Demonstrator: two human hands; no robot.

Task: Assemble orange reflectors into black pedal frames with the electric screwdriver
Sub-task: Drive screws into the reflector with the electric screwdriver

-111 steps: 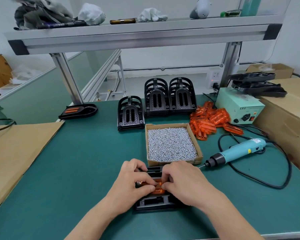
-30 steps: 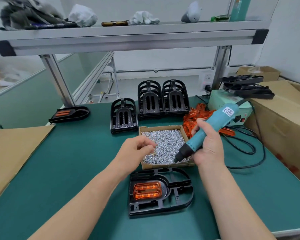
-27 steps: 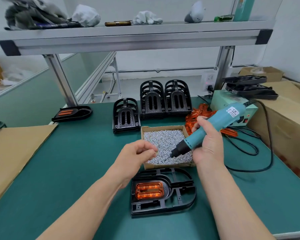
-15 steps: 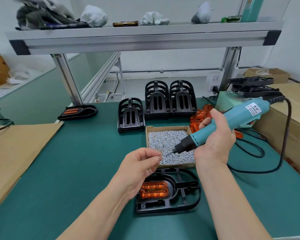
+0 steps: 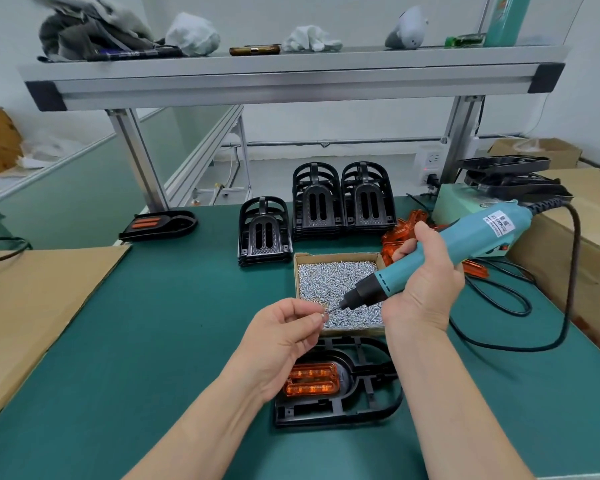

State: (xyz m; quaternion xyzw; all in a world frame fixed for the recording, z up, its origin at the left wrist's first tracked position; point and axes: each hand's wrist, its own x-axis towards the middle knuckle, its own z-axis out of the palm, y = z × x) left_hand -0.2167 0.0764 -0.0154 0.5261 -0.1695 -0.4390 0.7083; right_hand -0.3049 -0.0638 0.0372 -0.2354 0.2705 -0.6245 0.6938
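Observation:
A black pedal frame (image 5: 357, 400) lies flat near the table's front edge with an orange reflector (image 5: 310, 379) seated in it. Above it, my left hand (image 5: 284, 336) pinches a small screw (image 5: 324, 315) between thumb and forefinger. My right hand (image 5: 425, 282) grips the teal electric screwdriver (image 5: 465, 242), whose bit tip touches the screw. A cardboard box of screws (image 5: 336, 282) sits just behind both hands. Loose orange reflectors (image 5: 400, 230) lie behind my right hand, partly hidden by it.
Stacks of black pedal frames (image 5: 340, 199) stand at the back. A finished pedal (image 5: 158, 224) lies at back left. The screwdriver's power supply (image 5: 454, 206) and looped black cable (image 5: 506, 306) are at right, beside cardboard boxes (image 5: 575, 237). A cardboard sheet (image 5: 32, 299) covers the left.
My right hand has picked the screwdriver up off the table. My left hand took a screw from the box, and the bit tip has come to meet the screw.

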